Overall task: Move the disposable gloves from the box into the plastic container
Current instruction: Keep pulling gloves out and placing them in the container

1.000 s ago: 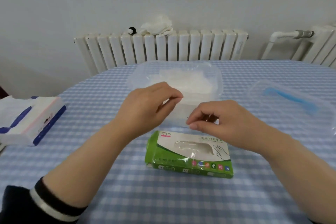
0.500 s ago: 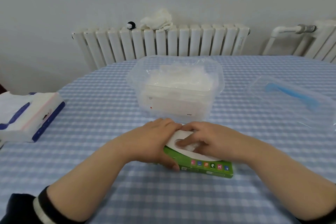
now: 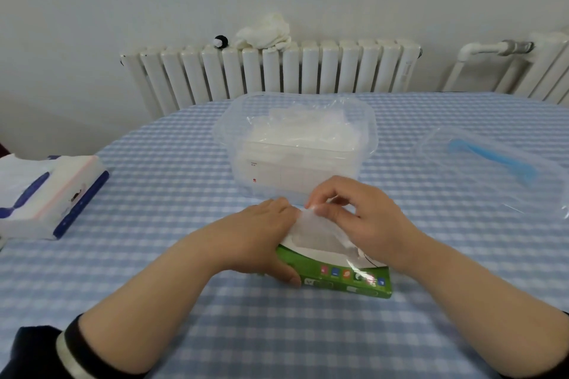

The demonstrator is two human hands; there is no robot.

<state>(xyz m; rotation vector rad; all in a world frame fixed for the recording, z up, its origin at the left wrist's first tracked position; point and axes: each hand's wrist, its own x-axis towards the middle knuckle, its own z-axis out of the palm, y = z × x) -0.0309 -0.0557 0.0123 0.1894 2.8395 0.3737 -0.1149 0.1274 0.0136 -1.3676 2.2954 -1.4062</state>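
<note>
Two bare hands meet over a green and white box (image 3: 348, 278) near the front of the table. The right hand (image 3: 366, 218) pinches a thin, translucent glove (image 3: 314, 232) between thumb and fingertips; the sheet rises from the slot in the top of the box, its lower part still inside. The left hand (image 3: 261, 240) lies pressed on the box's left end, thumb along the front edge, fingers closed around it so that it is held flat on the cloth.

The front strip of the box carries a row of small coloured icons, and an outline drawing of a hand shows on its white top; any lettering there is too small to read.

Just behind the hands stands the clear plastic container (image 3: 368, 123), open at the top, with a loose heap of gloves (image 3: 304, 129) already inside. A small red mark and a line of tiny print sit on its front wall, illegible. To the right lies its clear lid (image 3: 492, 163) with a blue strip. At the left edge is a tissue pack (image 3: 52, 197), white with dark blue bands. A blue and white checked tablecloth (image 3: 172, 163) covers the table, and a white radiator (image 3: 271, 71) stands behind with a crumpled white cloth (image 3: 264, 31) on top.
</note>
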